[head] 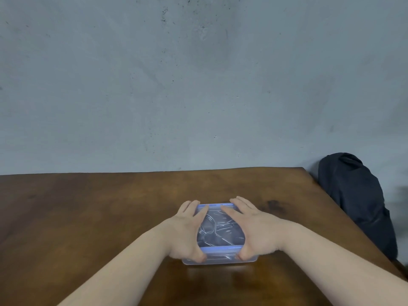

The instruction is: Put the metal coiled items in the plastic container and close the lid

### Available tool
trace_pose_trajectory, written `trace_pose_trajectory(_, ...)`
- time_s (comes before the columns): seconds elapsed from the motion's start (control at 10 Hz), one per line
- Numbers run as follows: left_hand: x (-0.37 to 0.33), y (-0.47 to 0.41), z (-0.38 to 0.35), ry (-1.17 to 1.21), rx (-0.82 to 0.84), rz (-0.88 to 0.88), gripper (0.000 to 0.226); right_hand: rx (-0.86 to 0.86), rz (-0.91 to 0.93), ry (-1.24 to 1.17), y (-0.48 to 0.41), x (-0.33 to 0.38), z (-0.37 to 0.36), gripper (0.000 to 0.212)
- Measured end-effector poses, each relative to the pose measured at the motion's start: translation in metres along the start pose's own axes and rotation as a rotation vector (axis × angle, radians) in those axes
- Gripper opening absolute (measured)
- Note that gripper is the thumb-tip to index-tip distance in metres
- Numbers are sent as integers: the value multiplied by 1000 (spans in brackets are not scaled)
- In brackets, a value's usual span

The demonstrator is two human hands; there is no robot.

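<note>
A clear plastic container (220,260) with a blue-rimmed transparent lid (220,248) sits on the wooden table. Through the lid I see the metal coiled items (215,229) lying inside. My left hand (187,233) grips the container's left side, fingers over the far edge and thumb on the near rim. On the right side, my right hand (256,230) holds it the same way. Both hands lie on the lid and hide its left and right edges.
The brown wooden table (99,217) stands against a grey wall (198,85). A dark bag (357,202) rests beyond the table's right edge. A dark stain (273,205) marks the tabletop right of the container.
</note>
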State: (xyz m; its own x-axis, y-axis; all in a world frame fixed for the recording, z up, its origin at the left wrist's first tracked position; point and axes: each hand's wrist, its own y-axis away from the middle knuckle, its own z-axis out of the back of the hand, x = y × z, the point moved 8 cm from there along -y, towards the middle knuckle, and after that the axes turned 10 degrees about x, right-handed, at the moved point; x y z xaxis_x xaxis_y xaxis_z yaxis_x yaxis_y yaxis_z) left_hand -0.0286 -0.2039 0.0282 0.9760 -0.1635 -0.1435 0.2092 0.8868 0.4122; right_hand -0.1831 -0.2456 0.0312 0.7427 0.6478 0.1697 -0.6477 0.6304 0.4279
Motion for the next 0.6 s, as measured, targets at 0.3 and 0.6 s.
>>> trace_pose_trajectory(0.3, 0, 16, -6, 206, -175, -82, 124, -183, 55, -187, 18, 2, -8, 101)
trace_pose_trajectory(0.6, 20, 37, 30, 495, -236, -146, 84, -255, 124, -392, 40, -8, 41, 52)
